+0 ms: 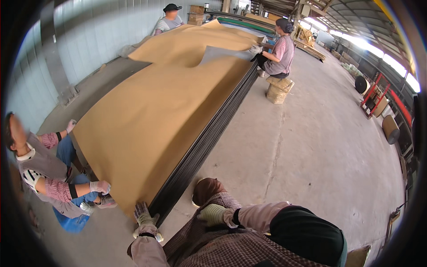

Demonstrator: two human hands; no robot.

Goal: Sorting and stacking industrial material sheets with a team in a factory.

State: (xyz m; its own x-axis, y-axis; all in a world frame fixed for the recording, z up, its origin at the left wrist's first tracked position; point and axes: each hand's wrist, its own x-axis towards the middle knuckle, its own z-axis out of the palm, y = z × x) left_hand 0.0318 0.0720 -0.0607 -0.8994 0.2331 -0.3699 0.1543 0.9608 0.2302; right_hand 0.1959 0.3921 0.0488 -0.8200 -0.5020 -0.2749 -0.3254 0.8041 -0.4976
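A big tan sheet [147,111] is seen just ahead of the left hand [144,217], with its near corner under the fingers. Its long axis is pointed away from those fingers, toward the far end of the room, and slanted to the right. The left fingers are stretched out straight and laid on the corner; nothing is seen clenched in them. The right hand [212,215] is placed by the lap, to the right of the left fingers and apart from the sheet. Whether its fingers are curled or loose cannot be told. Both hands are covered by gloves.

The sheet is thin, smooth and bendy. It is flat near the left fingers, but soft waves are made farther off, where a grey patch [222,54] is shown. Just right of the left fingers, a long stack [191,164] of thin black layers is lined up the same way. To the left of the fingers, the sheet's edge is reached by a co-worker [49,173] in gloves.
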